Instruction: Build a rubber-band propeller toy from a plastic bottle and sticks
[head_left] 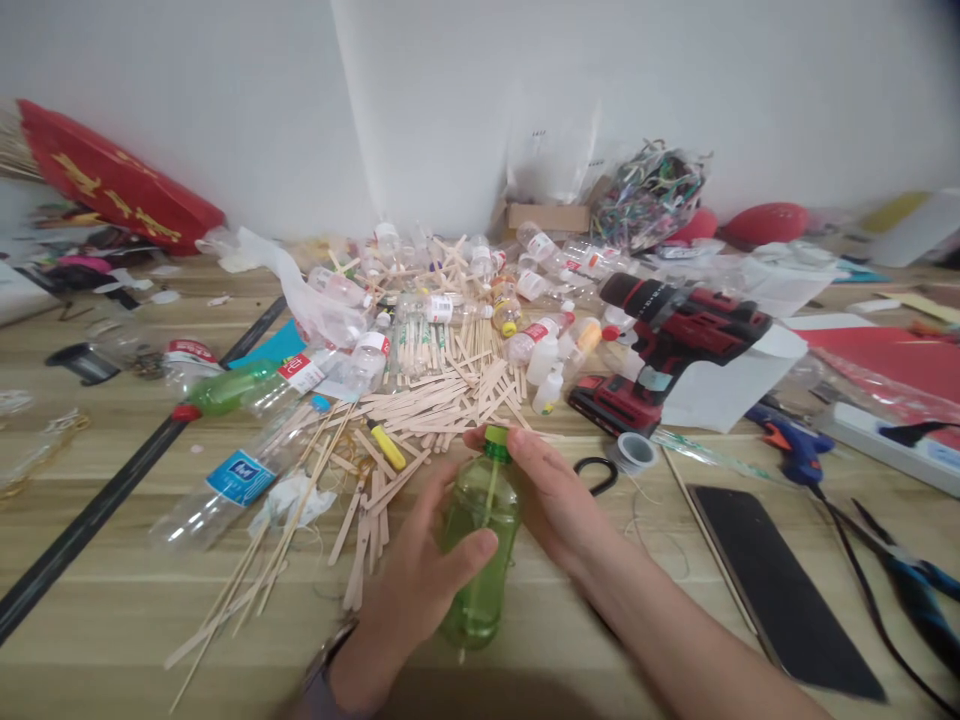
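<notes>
A green transparent bottle (484,550) with a green cap (496,442) stands near the table's front edge, its base toward me. A thin stick shows inside it below the cap, and a small tip pokes out at the base. My left hand (431,560) is wrapped round the bottle's left side, thumb across its front. Up at the cap, my right hand (551,490) has its fingers closed on the right side of the cap and neck. Wooden craft sticks (442,400) lie in a pile just beyond both hands.
A red cordless drill (667,345), a tape roll (634,453), a black phone (780,590), a blue glue gun (791,440) and pliers (907,580) lie to the right. Leftward are a blue-labelled bottle (240,478), thin skewers (285,535) and a long black rod (97,510). Several clear bottles lie behind.
</notes>
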